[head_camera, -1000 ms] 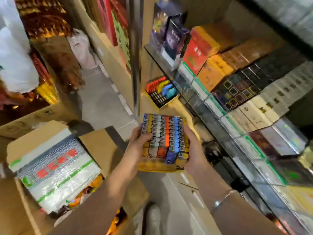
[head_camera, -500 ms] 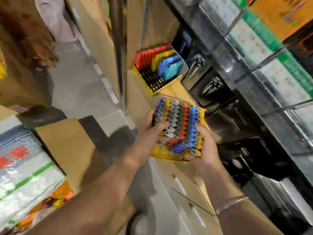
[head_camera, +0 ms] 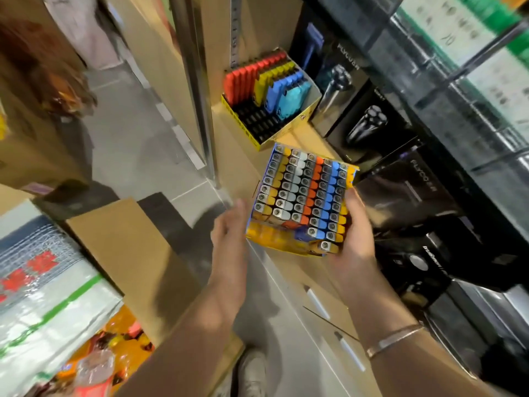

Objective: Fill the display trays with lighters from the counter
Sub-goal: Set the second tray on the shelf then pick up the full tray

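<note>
A yellow display tray packed with rows of yellow, white, black, orange and blue lighters is low over the wooden counter. My right hand grips its right side, thumb along the edge. My left hand is off the tray, just left of it, fingers straight. Farther back on the counter stands a second yellow tray holding red, yellow and blue lighters, with empty black slots at its front.
Black boxed shavers line the shelf right of both trays, under a glass cabinet. A metal post rises left of the counter. Open cardboard boxes with wrapped packs sit on the floor at left. Drawers lie below the counter.
The full tray has gone forward and down toward the counter, nearer the second tray. My left hand has let go of its left side; my right hand still holds it.
</note>
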The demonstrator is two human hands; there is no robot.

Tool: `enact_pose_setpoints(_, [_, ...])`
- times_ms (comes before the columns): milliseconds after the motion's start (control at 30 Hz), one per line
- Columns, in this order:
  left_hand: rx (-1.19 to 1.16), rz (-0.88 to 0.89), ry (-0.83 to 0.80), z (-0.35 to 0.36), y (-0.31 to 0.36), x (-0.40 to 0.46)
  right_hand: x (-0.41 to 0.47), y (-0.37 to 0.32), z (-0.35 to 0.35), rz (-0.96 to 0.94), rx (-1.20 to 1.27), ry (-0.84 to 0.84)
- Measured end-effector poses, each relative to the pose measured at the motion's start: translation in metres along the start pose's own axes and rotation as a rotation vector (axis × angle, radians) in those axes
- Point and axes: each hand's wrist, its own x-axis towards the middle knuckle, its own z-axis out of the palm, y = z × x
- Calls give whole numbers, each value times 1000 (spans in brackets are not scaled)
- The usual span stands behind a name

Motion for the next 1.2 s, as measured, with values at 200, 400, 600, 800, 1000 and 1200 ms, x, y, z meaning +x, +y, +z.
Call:
enact_pose_setpoints(200, [-337, -127, -12, 0, -17, -9, -17, 18, -10, -82, 2, 32])
enact_pose_setpoints(400, [-190, -32, -27, 5, 1, 9, -18, 24, 5, -60, 72, 163])
enact_pose_setpoints(600, [4, 81, -135, 12, 17, 36, -19, 38, 3, -240, -492, 45])
enact_pose_setpoints(800, [-64, 74, -174, 21, 32, 47, -5, 46, 21, -420, -635, -2])
enact_pose_setpoints(1000, [-111, 47, -176, 38, 44, 55, 14, 42, 22, -450, -929, 221])
enact_pose_setpoints(1200, [-76, 27, -165, 40, 38, 54, 24, 33, 17, -458, -1008, 234])
